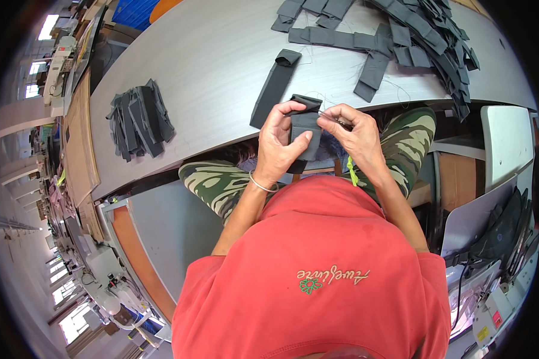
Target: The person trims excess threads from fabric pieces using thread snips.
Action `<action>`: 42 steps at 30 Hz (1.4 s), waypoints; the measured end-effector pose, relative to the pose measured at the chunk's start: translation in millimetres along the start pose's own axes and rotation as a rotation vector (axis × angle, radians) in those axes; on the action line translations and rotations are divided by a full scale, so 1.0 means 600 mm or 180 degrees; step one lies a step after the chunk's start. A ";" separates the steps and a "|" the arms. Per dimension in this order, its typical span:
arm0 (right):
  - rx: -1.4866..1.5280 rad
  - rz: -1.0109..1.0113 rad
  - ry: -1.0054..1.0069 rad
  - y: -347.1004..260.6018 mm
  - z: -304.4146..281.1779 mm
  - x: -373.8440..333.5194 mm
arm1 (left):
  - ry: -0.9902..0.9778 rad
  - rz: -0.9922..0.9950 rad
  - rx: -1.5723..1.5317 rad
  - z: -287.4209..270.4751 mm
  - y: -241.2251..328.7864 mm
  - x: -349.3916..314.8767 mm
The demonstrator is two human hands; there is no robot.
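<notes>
Above my lap, at the table's near edge, my left hand (pixel 276 145) pinches a dark grey folded fabric strip (pixel 305 125) between thumb and fingers. My right hand (pixel 358 135) grips a slim pointed metal tool (pixel 335 118), its tip at the fabric's upper right edge. The fingers hide most of the tool, so I cannot tell its exact kind. A bright yellow-green ribbon (pixel 353 172) hangs below my right hand; where it is fastened does not show. Just beyond my left hand, a single dark grey strip (pixel 275 88) with a folded far end lies on the table.
A pile of dark grey strips (pixel 426 36) covers the table's far right, with loose threads around it. A smaller bundle of strips (pixel 139 121) lies on the left. The pale grey table (pixel 206 78) curves across in front of me. A white panel (pixel 506 143) stands at right.
</notes>
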State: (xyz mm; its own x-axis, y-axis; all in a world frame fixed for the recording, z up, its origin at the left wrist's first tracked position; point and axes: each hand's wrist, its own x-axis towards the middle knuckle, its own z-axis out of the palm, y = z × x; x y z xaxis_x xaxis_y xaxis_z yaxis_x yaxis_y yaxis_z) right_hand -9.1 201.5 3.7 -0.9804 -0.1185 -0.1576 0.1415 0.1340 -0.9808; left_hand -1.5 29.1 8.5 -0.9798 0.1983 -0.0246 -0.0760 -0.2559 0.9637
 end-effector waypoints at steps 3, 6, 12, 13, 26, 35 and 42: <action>-0.0613 -0.0296 0.0265 0.001 0.001 -0.001 | -0.0040 0.0132 0.0414 0.000 -0.008 -0.001; -0.0455 -0.0369 0.0358 0.008 -0.014 0.002 | -0.0019 -0.0016 0.0270 0.000 -0.005 -0.002; -0.0781 -0.0189 0.1157 0.012 -0.064 0.006 | 0.0037 0.0026 0.0129 -0.007 -0.004 0.001; -0.0787 -0.0186 0.1153 0.004 -0.061 0.003 | 0.0038 0.0023 0.0046 -0.009 -0.003 0.001; -0.0447 -0.0438 0.0195 -0.024 -0.005 -0.017 | 0.0261 -0.0209 -0.0583 -0.004 0.005 0.000; -0.0539 -0.1021 0.0706 -0.022 -0.003 -0.008 | 0.0170 -0.0391 -0.0844 0.004 0.015 0.001; -0.2386 -0.1666 0.0525 -0.032 -0.005 0.009 | -0.0221 -0.0150 0.0026 0.017 0.001 -0.005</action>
State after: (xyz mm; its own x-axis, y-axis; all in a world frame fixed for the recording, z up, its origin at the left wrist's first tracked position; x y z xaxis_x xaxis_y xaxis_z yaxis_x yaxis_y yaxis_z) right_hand -17.4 201.1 22.2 -0.9095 -0.2098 0.3590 -0.3940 0.7106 -0.5830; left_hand 3.2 38.0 12.1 -0.9599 0.2754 -0.0519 -0.1201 -0.2371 0.9640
